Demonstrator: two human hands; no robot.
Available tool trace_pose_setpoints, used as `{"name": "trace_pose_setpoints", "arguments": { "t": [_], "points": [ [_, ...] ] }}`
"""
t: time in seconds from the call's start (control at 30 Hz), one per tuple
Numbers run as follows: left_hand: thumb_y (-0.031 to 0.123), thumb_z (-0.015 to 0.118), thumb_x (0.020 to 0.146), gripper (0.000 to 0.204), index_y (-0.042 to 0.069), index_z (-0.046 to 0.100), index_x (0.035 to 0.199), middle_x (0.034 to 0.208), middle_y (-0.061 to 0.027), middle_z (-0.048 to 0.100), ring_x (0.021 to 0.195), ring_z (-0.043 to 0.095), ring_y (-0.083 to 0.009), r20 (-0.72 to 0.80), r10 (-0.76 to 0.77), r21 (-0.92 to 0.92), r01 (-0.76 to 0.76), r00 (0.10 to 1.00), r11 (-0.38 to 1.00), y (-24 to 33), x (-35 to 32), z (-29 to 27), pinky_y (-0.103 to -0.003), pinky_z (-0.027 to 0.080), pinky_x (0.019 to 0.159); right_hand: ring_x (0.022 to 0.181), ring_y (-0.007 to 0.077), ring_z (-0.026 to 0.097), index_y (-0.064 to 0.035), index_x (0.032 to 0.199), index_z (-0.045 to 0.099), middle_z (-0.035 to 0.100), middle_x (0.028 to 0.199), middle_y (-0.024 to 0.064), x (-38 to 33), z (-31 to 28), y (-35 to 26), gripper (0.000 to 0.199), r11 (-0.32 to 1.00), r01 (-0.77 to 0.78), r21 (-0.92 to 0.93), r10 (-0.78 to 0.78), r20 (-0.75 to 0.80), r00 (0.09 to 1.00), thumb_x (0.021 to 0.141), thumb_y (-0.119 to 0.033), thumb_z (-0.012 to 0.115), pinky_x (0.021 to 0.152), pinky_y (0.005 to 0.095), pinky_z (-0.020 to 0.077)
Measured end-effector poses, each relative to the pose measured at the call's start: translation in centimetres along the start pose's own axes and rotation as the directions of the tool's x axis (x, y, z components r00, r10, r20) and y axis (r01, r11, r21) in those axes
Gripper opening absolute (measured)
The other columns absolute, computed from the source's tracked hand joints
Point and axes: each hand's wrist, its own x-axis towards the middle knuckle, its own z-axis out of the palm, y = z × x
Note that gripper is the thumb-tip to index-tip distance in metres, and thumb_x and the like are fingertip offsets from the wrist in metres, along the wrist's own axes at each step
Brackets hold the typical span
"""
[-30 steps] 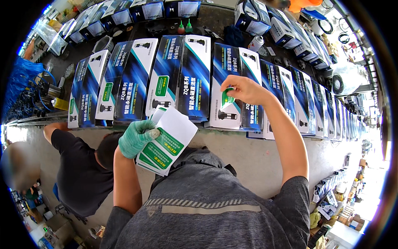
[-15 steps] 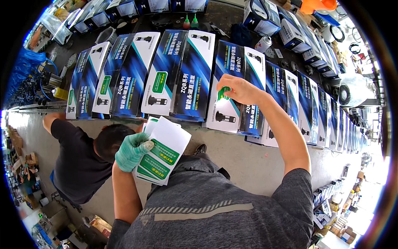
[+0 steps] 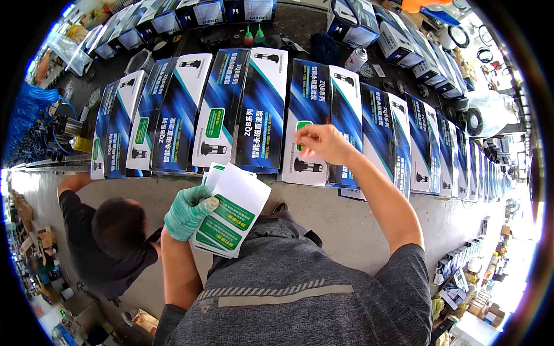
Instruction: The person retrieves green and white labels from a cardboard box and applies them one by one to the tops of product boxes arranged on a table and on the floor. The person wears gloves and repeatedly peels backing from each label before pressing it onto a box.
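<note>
The left hand (image 3: 187, 213), wearing a green glove, is pinching a stack of label sheets (image 3: 235, 210) between thumb and fingers, just in front of the near edge of the workbench (image 3: 303, 26). The bare right hand (image 3: 324, 142) is reaching over a carton (image 3: 314, 92) lying along that edge, partly covering a green label (image 3: 301, 124) on its white panel. The right fingers are curling at the label; whether they are pinching or touching it cannot be told. A spray can (image 3: 356, 59) is standing behind the carton, toward the far edge.
</note>
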Motion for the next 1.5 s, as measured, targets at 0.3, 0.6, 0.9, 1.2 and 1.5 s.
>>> {"name": "trace_pose_setpoints", "arguments": {
  "t": [0.3, 0.6, 0.9, 1.2, 1.5],
  "points": [
    [0.016, 0.084, 0.090, 0.019, 0.004, 0.078, 0.103, 0.092, -0.0019, 0.076, 0.082, 0.067, -0.0087, 0.099, 0.064, -0.046, -0.060, 0.993, 0.997, 2.1, 2.3, 0.4, -0.028, 0.056, 0.076, 0.094, 0.0284, 0.077, 0.0066, 0.137, 0.054, 0.070, 0.120, 0.0228, 5.7, -2.2, 1.5, 0.036, 0.676, -0.247, 0.694, 0.304, 0.043, 0.952, 0.106, -0.011, 0.052, 0.081, 0.0366, 0.0658],
    [0.026, 0.082, 0.093, 0.028, 0.001, 0.078, 0.105, 0.088, -0.0009, 0.074, 0.079, 0.062, -0.0075, 0.074, 0.172, 0.131, -0.181, 0.982, 0.975, 4.7, 7.2, 4.5, -0.024, 0.051, 0.073, 0.086, 0.0117, 0.064, -0.0005, 0.123, 0.063, 0.065, 0.095, 0.0050, -2.5, 3.3, -6.4, 0.039, 0.822, 0.286, 0.492, 0.033, -0.543, 0.839, 0.107, -0.035, 0.060, 0.068, 0.0262, 0.0566],
    [0.026, 0.080, 0.095, 0.025, 0.005, 0.079, 0.108, 0.094, -0.0006, 0.076, 0.083, 0.064, -0.0073, 0.275, 0.119, 0.042, -0.135, 0.954, 0.990, 3.3, 11.2, 9.0, -0.025, 0.054, 0.075, 0.076, 0.0111, 0.056, -0.0068, 0.137, 0.056, 0.065, 0.101, 0.0060, -12.0, 11.3, -10.4, 0.046, 0.965, 0.166, 0.202, 0.036, -0.731, 0.681, 0.094, -0.002, 0.071, 0.066, 0.0249, 0.0470],
    [0.033, 0.079, 0.094, 0.033, 0.003, 0.077, 0.107, 0.095, -0.0052, 0.076, 0.085, 0.069, -0.0114, 0.666, -0.118, 0.142, 0.030, 0.736, 0.989, 4.1, 13.6, 12.4, -0.028, 0.057, 0.076, 0.099, 0.0370, 0.071, -0.0076, 0.132, 0.056, 0.071, 0.109, 0.0183, -18.6, 7.0, -11.8, 0.045, 0.996, -0.010, 0.089, 0.043, -0.375, 0.926, 0.088, 0.003, 0.058, 0.087, 0.0458, 0.0549],
    [0.027, 0.088, 0.086, 0.031, 0.002, 0.079, 0.102, 0.090, -0.0037, 0.077, 0.080, 0.069, -0.0108, 0.715, -0.209, 0.335, -0.065, 0.667, 0.940, 4.5, 12.5, 15.2, -0.026, 0.056, 0.073, 0.078, 0.0151, 0.067, -0.0064, 0.128, 0.067, 0.073, 0.092, 0.0076, -22.5, 6.8, -9.7, 0.038, 0.984, 0.030, 0.175, 0.075, -0.562, 0.824, 0.090, -0.002, 0.074, 0.072, 0.0310, 0.0540]
  ]
}}
